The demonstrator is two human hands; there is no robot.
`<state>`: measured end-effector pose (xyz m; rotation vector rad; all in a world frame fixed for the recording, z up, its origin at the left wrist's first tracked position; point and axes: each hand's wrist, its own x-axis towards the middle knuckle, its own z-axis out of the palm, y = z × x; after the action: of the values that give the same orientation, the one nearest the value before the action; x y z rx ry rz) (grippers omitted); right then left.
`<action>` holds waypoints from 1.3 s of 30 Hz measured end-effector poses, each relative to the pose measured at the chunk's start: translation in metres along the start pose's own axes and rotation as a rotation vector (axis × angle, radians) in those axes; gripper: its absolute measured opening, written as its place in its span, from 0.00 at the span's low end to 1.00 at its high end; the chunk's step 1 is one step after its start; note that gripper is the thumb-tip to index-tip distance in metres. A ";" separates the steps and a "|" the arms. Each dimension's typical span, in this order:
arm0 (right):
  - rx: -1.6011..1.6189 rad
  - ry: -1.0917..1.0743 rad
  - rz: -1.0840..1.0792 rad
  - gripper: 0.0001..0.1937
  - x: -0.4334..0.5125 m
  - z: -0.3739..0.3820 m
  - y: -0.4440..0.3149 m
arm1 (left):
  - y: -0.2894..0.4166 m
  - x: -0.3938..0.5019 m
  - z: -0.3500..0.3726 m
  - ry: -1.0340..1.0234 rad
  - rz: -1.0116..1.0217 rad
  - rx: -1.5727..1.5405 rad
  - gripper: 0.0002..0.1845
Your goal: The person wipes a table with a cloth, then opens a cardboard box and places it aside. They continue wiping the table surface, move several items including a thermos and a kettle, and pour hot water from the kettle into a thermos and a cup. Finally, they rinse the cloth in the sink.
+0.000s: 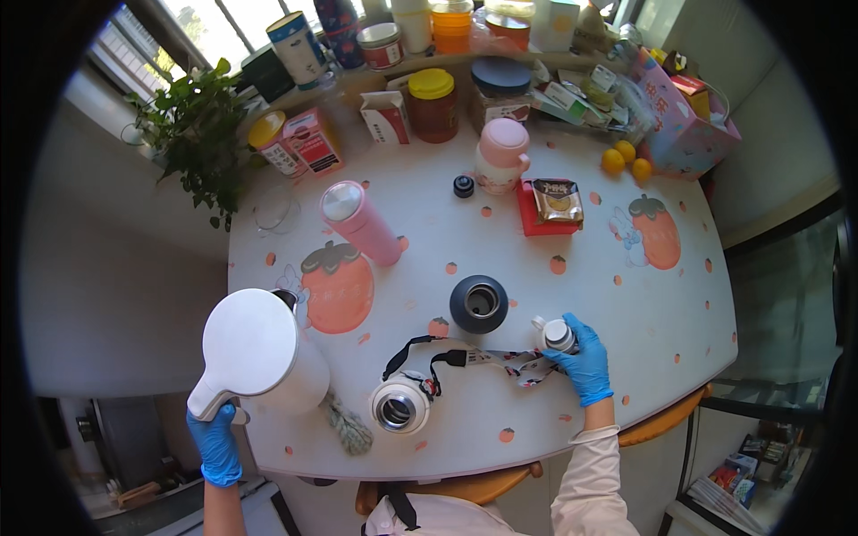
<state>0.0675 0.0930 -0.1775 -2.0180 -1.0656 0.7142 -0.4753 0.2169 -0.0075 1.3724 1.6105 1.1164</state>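
My left hand (216, 442), in a blue glove, grips the handle of a white kettle (251, 342) at the table's left edge. My gloved right hand (584, 365) holds a white bottle cap (558, 333) with a small loop, close above the table. A patterned strap (496, 362) runs from beside that hand to a white thermos bottle (401, 405), whose mouth is uncovered. Behind the strap stands a dark grey bottle (478, 304), also uncapped, with a steel-rimmed neck. A grey-green fuzzy item (350, 423) lies between kettle and thermos.
A pink tumbler (362, 224) stands behind the kettle. Farther back are a black cap (463, 186), a pink-lidded jug (501, 157), a red box (546, 221) with a wrapped snack on it, and several oranges (613, 161). Jars and cartons line the window side. A wooden chair (456, 484) touches the front.
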 end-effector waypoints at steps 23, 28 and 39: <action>0.599 0.364 0.186 0.27 -0.059 0.014 -0.027 | -0.082 0.013 -0.027 0.103 -0.020 -0.139 0.20; 0.702 0.016 0.128 0.41 -0.104 0.054 -0.095 | -0.098 0.052 0.003 0.163 0.024 -0.255 0.16; -0.246 -0.393 -0.708 0.39 -0.090 0.091 -0.218 | -0.121 0.078 0.004 0.036 0.020 -0.267 0.24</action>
<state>-0.1419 0.1321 -0.0423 -1.5306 -2.0374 0.6182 -0.5265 0.2880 -0.1214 1.2005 1.4159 1.3219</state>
